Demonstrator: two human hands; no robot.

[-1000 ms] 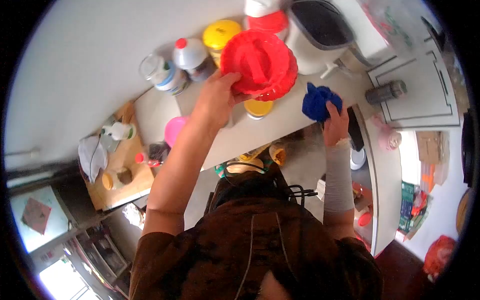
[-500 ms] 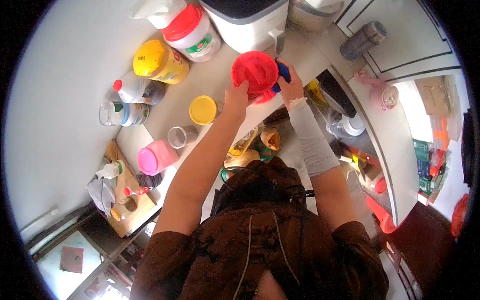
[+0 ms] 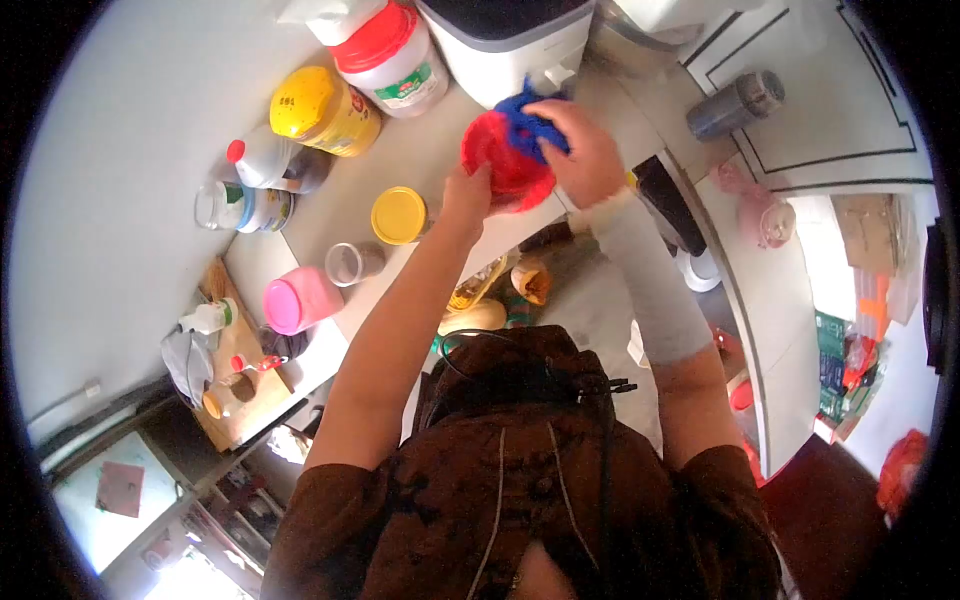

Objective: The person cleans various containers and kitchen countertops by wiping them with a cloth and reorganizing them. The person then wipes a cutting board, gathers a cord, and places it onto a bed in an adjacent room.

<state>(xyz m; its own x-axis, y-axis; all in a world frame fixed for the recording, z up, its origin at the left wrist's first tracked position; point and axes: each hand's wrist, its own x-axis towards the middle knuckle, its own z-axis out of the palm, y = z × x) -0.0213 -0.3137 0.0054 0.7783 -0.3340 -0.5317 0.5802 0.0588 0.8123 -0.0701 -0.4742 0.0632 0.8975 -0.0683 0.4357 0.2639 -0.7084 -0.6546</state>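
The blue cloth [image 3: 530,122] has moved from the red lid's [image 3: 516,177] edge onto its face, above the surface [image 3: 432,145]. Your left hand [image 3: 467,197] keeps its grip pinched on the rim; your right hand [image 3: 587,152] curls around the cloth. The lid looks light and stiff, best rim-held; the cloth, soft. The yellow-lidded jar's [image 3: 398,215] contents stay hidden.

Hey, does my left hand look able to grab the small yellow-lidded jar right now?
Probably not: your left hand is holding the red plastic lid, so it would likely have to let go first. The small yellow-lidded jar stands close beside your left forearm, with nothing visible between them.
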